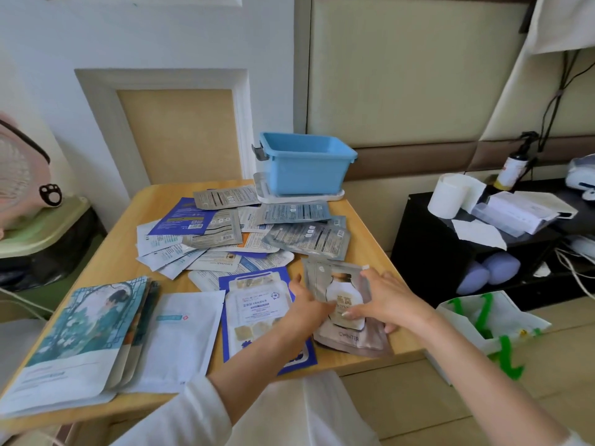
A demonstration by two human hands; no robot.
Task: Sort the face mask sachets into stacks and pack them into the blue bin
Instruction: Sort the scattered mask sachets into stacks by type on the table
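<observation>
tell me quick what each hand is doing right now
Left hand: holds the left edge of the bottle-print sachets.
Right hand: holds the right side of the same sachets.

bin (307, 170): light blue, grey latch
worktop (161, 207): pale wood grain
far sachets (309, 239): silver-grey, black print
bottle sachet (346, 294): taupe-silver, white bottle picture
left stack (80, 326): teal illustrated scene over white
plain sachet (183, 336): white, small teal label
</observation>
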